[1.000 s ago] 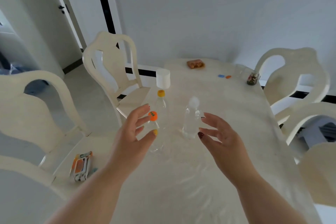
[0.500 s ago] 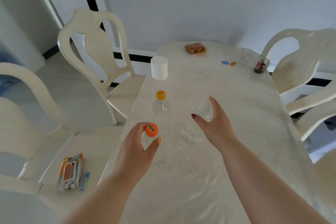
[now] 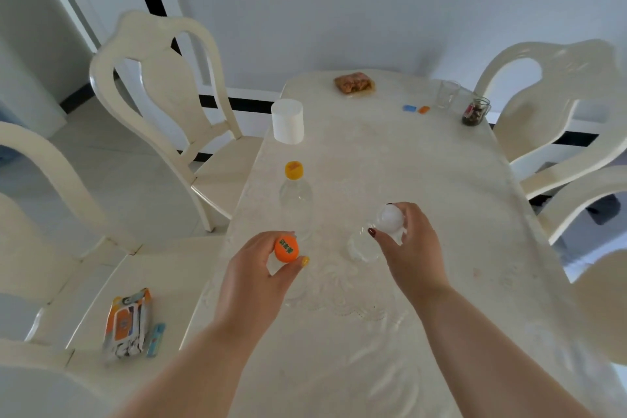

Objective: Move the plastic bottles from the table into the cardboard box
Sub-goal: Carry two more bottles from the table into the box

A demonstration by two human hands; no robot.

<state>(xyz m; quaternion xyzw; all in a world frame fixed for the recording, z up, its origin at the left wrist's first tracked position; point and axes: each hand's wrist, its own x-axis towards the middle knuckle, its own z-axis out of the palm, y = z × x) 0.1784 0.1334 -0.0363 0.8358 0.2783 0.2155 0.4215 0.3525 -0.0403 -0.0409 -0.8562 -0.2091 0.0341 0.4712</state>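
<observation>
- Your left hand (image 3: pixel 251 278) is closed around the neck of the orange-capped bottle (image 3: pixel 286 249), thumb and fingers pinching just under the cap; gripping high lets you lift it straight up without crushing the thin clear body.
- Your right hand (image 3: pixel 412 248) wraps the white-capped bottle (image 3: pixel 390 218) the same way, fingers curled round its top, its clear base apparently resting on the table (image 3: pixel 441 197), though the plastic is too transparent to be sure.
- The yellow-capped bottle (image 3: pixel 294 180) stands untouched just beyond your left hand, upright near the table's left edge, so it is left for a later trip.
- The cardboard box is not in view, so you will have to turn to find it once both bottles are up.
- A white cup (image 3: pixel 287 120) stands farther back, clear of your reach path.
</observation>
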